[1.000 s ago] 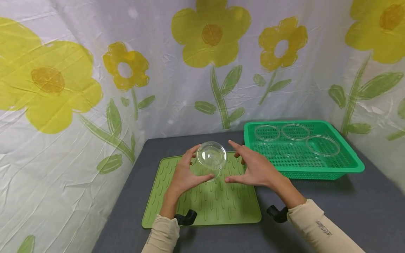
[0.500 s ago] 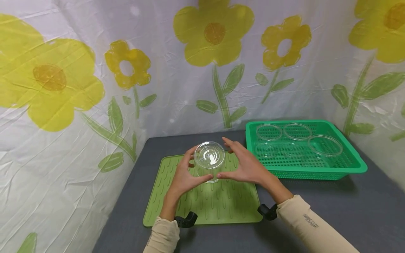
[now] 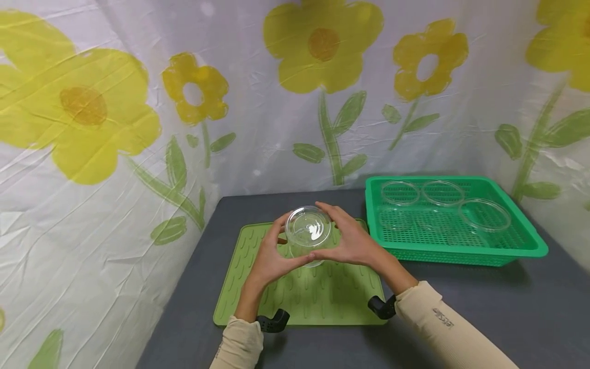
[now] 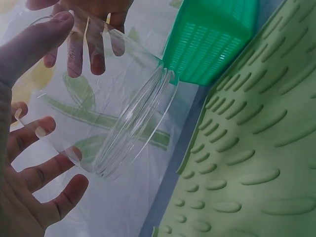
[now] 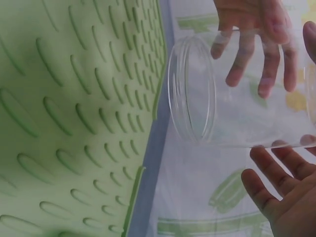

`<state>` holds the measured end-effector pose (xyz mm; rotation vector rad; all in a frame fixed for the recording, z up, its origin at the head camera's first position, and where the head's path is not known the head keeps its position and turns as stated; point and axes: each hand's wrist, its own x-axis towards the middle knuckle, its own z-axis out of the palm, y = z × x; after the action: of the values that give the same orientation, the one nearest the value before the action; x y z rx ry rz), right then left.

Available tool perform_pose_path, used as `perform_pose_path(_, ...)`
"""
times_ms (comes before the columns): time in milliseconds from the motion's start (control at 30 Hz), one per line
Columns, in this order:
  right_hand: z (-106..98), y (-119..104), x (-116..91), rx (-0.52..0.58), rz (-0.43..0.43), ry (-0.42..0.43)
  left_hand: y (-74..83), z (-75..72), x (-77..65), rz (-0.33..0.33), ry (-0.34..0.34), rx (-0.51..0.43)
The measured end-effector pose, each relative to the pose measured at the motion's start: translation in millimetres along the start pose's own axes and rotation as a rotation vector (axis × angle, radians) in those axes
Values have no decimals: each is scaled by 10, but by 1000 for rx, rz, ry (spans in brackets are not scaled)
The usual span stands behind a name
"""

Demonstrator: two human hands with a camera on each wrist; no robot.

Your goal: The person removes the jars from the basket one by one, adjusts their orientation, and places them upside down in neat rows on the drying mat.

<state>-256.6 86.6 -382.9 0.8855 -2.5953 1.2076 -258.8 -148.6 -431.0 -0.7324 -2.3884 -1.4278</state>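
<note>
A clear, colourless jar [image 3: 308, 230] is held up over the green mat [image 3: 318, 302] between both hands. My left hand [image 3: 271, 259] grips its left side, thumb in front and fingers behind. On the opposite side my right hand [image 3: 354, 245] holds it the same way, the two thumbs meeting at the near side. In the left wrist view the ringed, threaded end of the jar [image 4: 136, 121] points toward the mat. The right wrist view shows that ringed end of the jar [image 5: 192, 94] beyond the fingertips [image 5: 254, 180].
To the right stands a green perforated basket [image 3: 465, 253] with several clear round containers [image 3: 484, 214] in it. Mat and basket rest on a dark grey table [image 3: 193, 292]. A flower-printed white curtain [image 3: 258, 118] rises behind and at the sides.
My right hand has moved left and closed onto the jar, its thumb now meeting the left one. The jar has tilted slightly, while my left hand has kept its grip.
</note>
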Motion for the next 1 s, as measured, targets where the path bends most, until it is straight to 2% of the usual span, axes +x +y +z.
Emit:
perform_pose_path(233, 28, 7, 54, 2, -16, -3, -16, -25, -15, -27, 2, 2)
perform_pose_path(500, 79, 31, 144, -4, -9, -13, -59, -87, -71, -113, 2, -5)
perform_pose_path(633, 121, 26, 222, -9, 19, -23, -150, -169, -154, -136, 15, 8)
perform_pose_path(767, 203, 18, 309, 8, 58, -34, -300, -298, -299, -164, 28, 17)
perform_pose_path(933, 336, 37, 432, 27, 87, -33, -517, -496, -496, -305, 39, 72)
perform_pose_path(1000, 393, 46, 485, 37, 98, -32, -594, -579, -560, -374, 44, 138)
